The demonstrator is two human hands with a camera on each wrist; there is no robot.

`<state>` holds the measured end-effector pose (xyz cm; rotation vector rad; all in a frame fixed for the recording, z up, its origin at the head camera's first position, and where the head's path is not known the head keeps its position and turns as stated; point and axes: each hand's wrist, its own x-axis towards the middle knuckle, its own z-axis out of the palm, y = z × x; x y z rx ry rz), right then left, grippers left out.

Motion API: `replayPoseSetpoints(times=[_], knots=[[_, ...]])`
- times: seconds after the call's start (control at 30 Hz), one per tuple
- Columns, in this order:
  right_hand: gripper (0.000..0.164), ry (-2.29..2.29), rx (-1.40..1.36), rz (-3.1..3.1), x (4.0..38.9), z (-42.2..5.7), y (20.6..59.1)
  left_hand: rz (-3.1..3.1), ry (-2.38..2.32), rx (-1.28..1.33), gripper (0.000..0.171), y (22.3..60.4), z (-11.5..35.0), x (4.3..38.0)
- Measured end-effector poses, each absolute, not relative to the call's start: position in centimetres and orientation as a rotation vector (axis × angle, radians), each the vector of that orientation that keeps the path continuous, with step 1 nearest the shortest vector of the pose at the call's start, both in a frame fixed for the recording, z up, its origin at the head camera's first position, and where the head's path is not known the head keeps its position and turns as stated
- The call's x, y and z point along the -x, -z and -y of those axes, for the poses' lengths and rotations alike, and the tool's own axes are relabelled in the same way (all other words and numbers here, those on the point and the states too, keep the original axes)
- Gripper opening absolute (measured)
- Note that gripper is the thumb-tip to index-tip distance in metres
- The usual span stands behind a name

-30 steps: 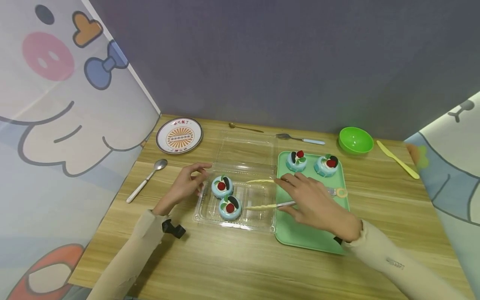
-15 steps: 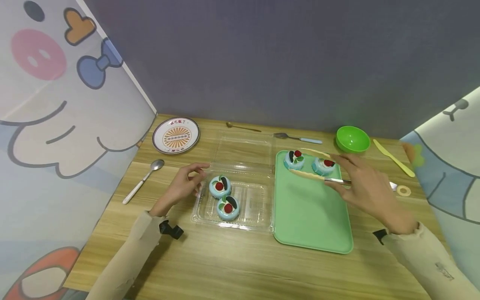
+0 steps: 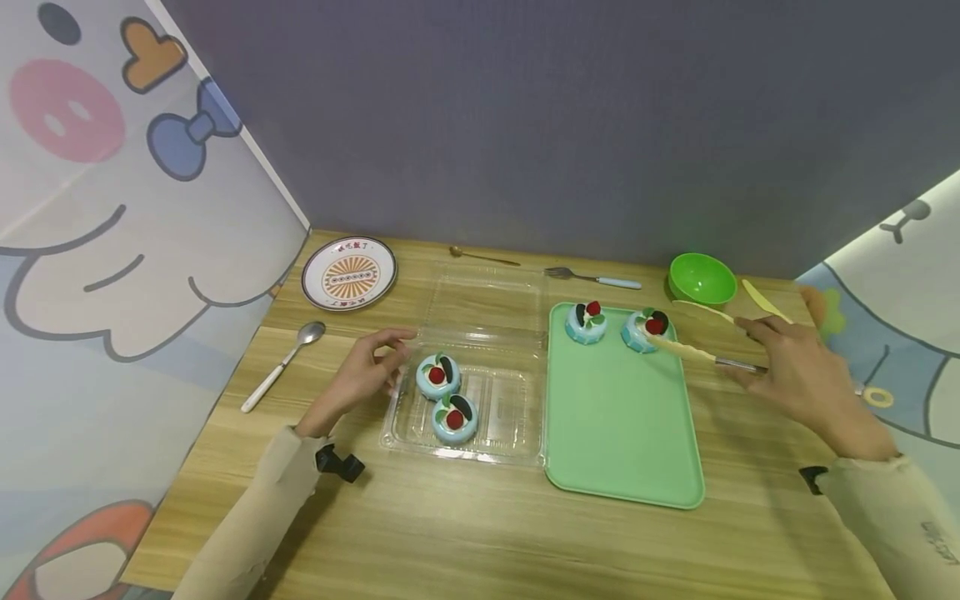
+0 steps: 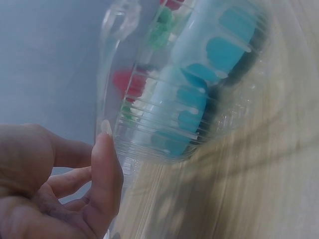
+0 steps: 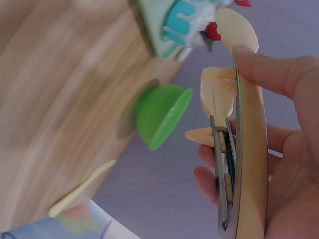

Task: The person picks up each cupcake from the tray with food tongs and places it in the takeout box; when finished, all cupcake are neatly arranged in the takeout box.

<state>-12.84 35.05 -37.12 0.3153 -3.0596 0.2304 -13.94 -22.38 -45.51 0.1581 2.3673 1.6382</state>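
My left hand (image 3: 366, 368) rests by the left edge of an open clear plastic box (image 3: 513, 417), fingers loosely bent. In the left wrist view its thumb tip (image 4: 105, 133) touches the rim. Two toy cupcakes (image 3: 454, 421) with blue cups, berries and leaves sit in the box's left half. My right hand (image 3: 813, 379) grips tongs (image 5: 251, 164) with cream-coloured tips, spread apart with nothing between them. They hover over the right edge of a green tray (image 3: 622, 425). At its back, two more cupcakes (image 3: 585, 323) stand; the right one (image 3: 643, 330) is close to the tong tips.
A green bowl (image 3: 702, 279) and a yellow knife (image 3: 765, 302), partly hidden by the right hand, lie back right. Along the back are a fork (image 3: 592, 277) and a small spoon (image 3: 483, 256). A plate (image 3: 349, 273) and a larger spoon (image 3: 283, 365) lie left.
My right hand has moved the tongs from over the plastic box, across the tray around the right cupcake, then to the tray's right side. The left hand and cupcakes stay in place.
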Motion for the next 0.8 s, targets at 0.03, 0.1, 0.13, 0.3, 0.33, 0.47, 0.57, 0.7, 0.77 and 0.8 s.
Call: replayPoseSetpoints(times=[0.03, 0.1, 0.13, 0.3, 0.33, 0.47, 0.57, 0.7, 0.77, 0.8], knots=[[0.080, -0.228, -0.320, 3.064, 12.9, -35.2, 37.4, -2.367, -1.638, -0.158, 0.036, 45.5, 22.4, 13.9], [0.079, -0.227, -0.316, 3.075, 12.9, -35.4, 38.0, -2.370, -1.636, -0.157, 0.036, 45.5, 22.4, 13.9], [0.078, -0.224, -0.326, 3.066, 13.0, -35.4, 38.3, -2.375, -1.636, -0.156, 0.036, 45.5, 22.4, 13.9], [0.073, -0.221, -0.413, 2.994, 13.5, -35.3, 39.5, -2.381, -1.639, -0.172, 0.035, 45.6, 22.3, 13.9], [0.072, -0.216, -0.433, 2.976, 13.6, -35.2, 39.7, -2.379, -1.641, -0.173, 0.035, 45.6, 22.3, 13.9], [0.072, -0.209, -0.444, 2.961, 14.0, -35.0, 40.0, -2.373, -1.643, -0.174, 0.036, 45.7, 22.2, 13.9], [0.073, -0.216, -0.445, 2.976, 14.1, -34.9, 40.1, -2.373, -1.638, -0.166, 0.036, 45.7, 22.2, 13.9], [0.073, -0.233, -0.448, 2.987, 14.1, -34.9, 40.3, -2.383, -1.629, -0.170, 0.037, 45.6, 22.2, 14.0], [0.073, -0.237, -0.455, 2.987, 14.2, -34.9, 40.3, -2.389, -1.623, -0.170, 0.037, 45.5, 22.2, 14.0], [0.073, -0.236, -0.460, 2.987, 14.2, -34.9, 40.3, -2.391, -1.618, -0.167, 0.036, 45.5, 22.2, 14.0]])
